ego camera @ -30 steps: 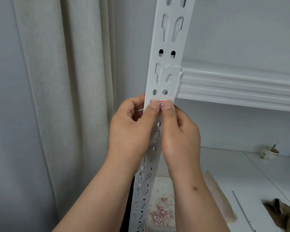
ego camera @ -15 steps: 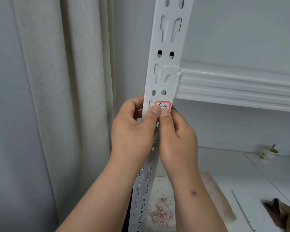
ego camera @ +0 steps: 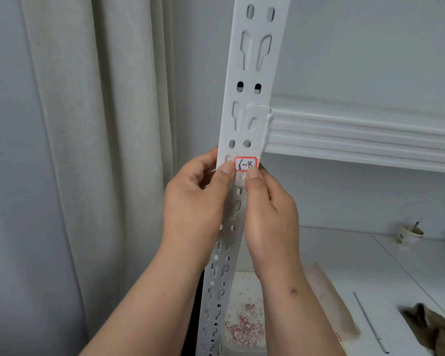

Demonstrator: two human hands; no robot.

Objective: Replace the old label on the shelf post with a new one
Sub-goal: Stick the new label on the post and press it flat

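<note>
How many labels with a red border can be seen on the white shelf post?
1. The red-bordered label sits on the shelf post, just below the beam joint, above both thumbs. Another could be hidden behind the hands.

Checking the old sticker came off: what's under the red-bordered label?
The label lies flat on the white post. It is opaque, so whatever is beneath it is hidden.
</note>
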